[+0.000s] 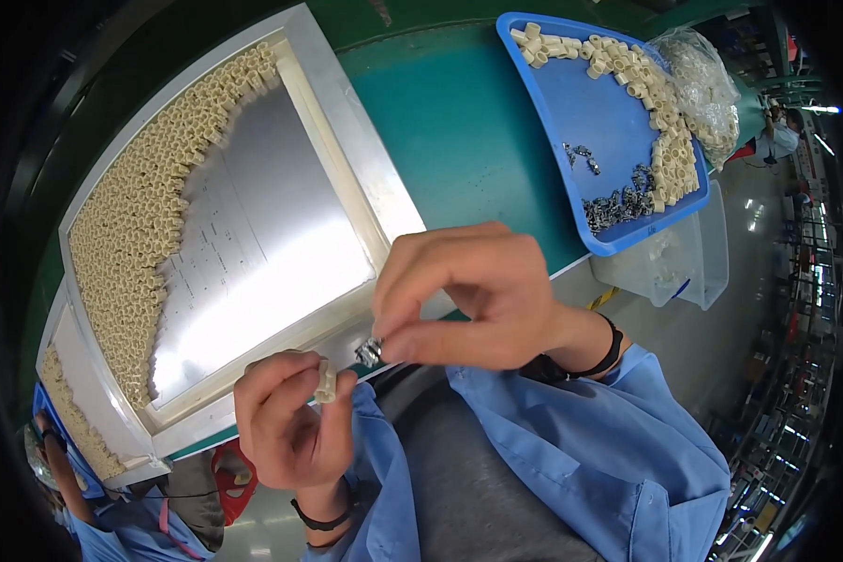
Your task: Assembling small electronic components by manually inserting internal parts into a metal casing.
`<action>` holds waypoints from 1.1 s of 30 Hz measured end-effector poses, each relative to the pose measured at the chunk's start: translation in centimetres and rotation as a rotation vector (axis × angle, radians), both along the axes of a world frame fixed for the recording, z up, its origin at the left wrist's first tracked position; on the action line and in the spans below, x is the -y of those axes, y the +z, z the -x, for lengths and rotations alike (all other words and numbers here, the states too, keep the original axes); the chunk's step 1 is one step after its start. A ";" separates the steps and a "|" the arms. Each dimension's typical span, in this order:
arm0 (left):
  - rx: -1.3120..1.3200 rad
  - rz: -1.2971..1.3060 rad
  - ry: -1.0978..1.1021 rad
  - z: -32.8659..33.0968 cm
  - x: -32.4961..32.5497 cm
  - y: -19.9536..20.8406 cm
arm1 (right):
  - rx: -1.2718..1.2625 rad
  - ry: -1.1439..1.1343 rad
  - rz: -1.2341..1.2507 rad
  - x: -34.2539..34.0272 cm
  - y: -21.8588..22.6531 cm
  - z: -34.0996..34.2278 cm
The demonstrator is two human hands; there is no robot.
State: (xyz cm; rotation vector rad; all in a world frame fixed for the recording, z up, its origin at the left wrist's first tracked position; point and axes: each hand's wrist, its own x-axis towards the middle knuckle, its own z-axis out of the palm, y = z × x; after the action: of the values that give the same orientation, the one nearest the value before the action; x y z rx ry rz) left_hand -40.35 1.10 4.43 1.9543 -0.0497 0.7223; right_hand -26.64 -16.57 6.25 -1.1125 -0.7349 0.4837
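Note:
Between the thumb and fingers of my left hand [295, 421] is a cream plastic sleeve [326, 382], held roughly upright. My right hand [473, 295] pinches a small shiny metal part [369, 352] just to the right of the sleeve, with a narrow gap between the two. Both hands are in front of my chest, by the near edge of a metal-framed tray [361, 140]. Many similar cream sleeves [126, 225] stand packed along its left side, on a shiny metal base.
At the far right, a blue tray [571, 112] holds loose cream sleeves [660, 94] and a pile of metal parts [618, 206]. Beside it lie a clear plastic bag [702, 89] and a translucent bin [665, 267]. Another person's arm [66, 473] shows at lower left.

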 end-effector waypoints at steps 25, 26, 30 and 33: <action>0.018 -0.253 0.051 0.2 0.0 1.6 | 0.581 -0.077 0.084 -1.8 2.1 1.2; 0.022 -0.262 0.053 0.2 0.0 1.6 | 0.589 -0.082 0.082 -1.8 2.2 1.2; 0.031 -0.279 0.062 0.3 0.2 1.7 | 0.616 -0.078 0.109 -1.7 2.2 1.0; 0.028 -0.293 0.064 0.3 0.3 1.8 | 0.647 -0.106 0.108 -1.5 2.1 1.2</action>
State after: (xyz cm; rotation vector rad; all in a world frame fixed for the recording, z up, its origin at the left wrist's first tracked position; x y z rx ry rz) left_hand -40.68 0.84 6.18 2.2323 -0.1166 0.8214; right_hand -27.84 -15.04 8.39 -1.4197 -1.2114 0.0606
